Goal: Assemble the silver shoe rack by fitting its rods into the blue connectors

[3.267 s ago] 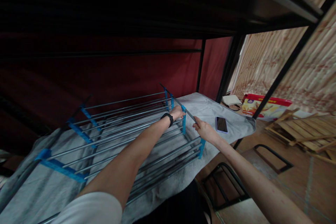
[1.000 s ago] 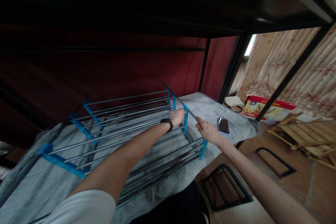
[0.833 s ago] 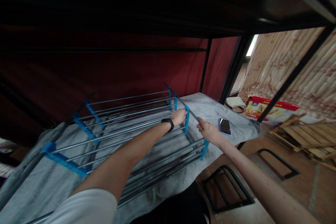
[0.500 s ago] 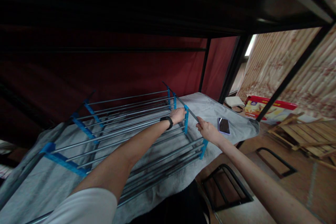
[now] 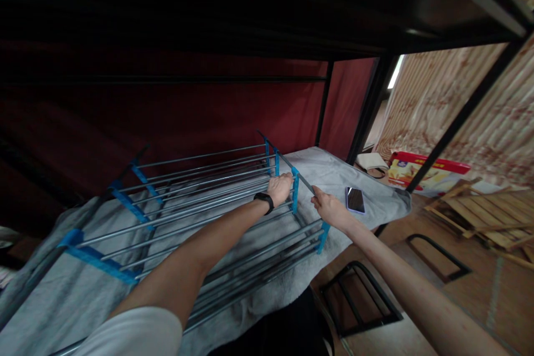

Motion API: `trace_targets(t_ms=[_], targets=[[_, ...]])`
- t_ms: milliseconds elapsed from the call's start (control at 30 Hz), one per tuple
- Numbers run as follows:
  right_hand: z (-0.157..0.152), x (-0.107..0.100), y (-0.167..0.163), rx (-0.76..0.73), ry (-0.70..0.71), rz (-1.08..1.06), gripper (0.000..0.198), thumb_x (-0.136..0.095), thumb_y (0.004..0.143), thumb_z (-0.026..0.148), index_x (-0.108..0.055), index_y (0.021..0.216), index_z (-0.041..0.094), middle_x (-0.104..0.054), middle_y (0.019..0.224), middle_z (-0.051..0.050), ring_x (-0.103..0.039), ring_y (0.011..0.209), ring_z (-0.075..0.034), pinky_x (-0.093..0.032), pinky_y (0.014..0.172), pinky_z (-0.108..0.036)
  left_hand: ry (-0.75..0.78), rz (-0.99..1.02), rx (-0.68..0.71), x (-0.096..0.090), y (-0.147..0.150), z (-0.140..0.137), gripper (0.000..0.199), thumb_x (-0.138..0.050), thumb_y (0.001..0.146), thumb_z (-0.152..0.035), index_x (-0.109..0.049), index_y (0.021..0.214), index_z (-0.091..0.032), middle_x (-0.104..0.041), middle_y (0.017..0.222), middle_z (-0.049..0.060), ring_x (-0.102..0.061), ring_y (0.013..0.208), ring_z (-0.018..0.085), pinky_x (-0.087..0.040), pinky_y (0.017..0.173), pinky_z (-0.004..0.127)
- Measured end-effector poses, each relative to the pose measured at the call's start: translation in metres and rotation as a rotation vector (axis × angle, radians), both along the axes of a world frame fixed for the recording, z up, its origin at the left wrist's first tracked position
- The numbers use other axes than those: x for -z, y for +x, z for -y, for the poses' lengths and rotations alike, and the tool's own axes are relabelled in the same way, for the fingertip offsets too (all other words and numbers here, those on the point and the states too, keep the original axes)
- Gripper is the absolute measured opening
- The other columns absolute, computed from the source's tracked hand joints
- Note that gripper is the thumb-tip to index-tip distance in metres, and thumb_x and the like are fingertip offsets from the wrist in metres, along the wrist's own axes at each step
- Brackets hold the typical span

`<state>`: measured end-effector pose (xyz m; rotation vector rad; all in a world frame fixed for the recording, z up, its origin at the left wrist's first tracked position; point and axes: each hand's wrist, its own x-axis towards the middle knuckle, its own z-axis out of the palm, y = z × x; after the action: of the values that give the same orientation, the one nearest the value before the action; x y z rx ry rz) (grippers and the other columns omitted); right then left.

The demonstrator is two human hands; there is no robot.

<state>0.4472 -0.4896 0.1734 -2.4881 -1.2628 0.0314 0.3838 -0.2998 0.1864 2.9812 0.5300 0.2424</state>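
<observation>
A rack of thin grey metal tubes with blue plastic brackets lies on its side across a grey blanket [image 5: 334, 169]. My left hand [image 5: 280, 189], with a black band at the wrist, is closed at the tube ends against a blue bracket [image 5: 295, 194]. Its fingertips are partly hidden, but they seem to wrap a tube there. My right hand [image 5: 329, 206] grips the near end of a dark metal pole [image 5: 305, 182] that runs through the right-hand brackets. At the left end, another blue bracket [image 5: 98, 258] joins several tubes.
A phone [image 5: 355, 200] lies on the blanket right of my right hand. Black bed-frame posts [image 5: 325, 103] and a dark upper bunk surround the rack. On the floor at right are a red-and-yellow box [image 5: 425, 169], a folded wooden item [image 5: 488, 211] and a black metal frame [image 5: 361, 300].
My left hand has turned and dropped slightly at the bracket. The rack's left end has shifted a little left. My right hand stays on the pole.
</observation>
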Motion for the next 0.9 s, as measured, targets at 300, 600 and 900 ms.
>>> trace_targets(t_ms=[300, 600, 900], targets=[[0.0010, -0.0002, 0.0025, -0.035, -0.020, -0.021, 0.051, -0.040, 0.104, 0.022, -0.042, 0.152, 0.004, -0.074, 0.114, -0.021, -0.072, 0.109, -0.029, -0.052, 0.090, -0.034, 0.021, -0.008, 0.017, -0.0004, -0.0002, -0.0014, 0.037, -0.029, 0.108, -0.031, -0.059, 0.123, -0.013, -0.073, 0.115, 0.017, -0.070, 0.114, 0.027, -0.050, 0.091, 0.034], [0.0017, -0.0015, 0.0023, -0.029, 0.004, -0.080, 0.053, -0.040, 0.104, 0.021, -0.039, 0.154, 0.004, -0.074, 0.119, -0.019, -0.071, 0.112, -0.025, -0.052, 0.095, -0.032, -0.004, -0.036, 0.006, -0.0051, -0.0004, -0.0040, 0.032, -0.036, 0.107, -0.029, -0.063, 0.119, -0.017, -0.075, 0.112, 0.014, -0.071, 0.113, 0.027, -0.052, 0.089, 0.034], [0.0016, -0.0002, 0.0029, -0.027, 0.037, -0.100, 0.053, -0.042, 0.103, 0.019, -0.040, 0.153, 0.003, -0.075, 0.117, -0.019, -0.073, 0.107, -0.025, -0.053, 0.094, -0.032, -0.038, -0.017, 0.022, -0.0090, 0.0057, -0.0015, 0.031, -0.042, 0.104, -0.030, -0.064, 0.119, -0.013, -0.074, 0.118, 0.017, -0.070, 0.115, 0.030, -0.054, 0.092, 0.037]])
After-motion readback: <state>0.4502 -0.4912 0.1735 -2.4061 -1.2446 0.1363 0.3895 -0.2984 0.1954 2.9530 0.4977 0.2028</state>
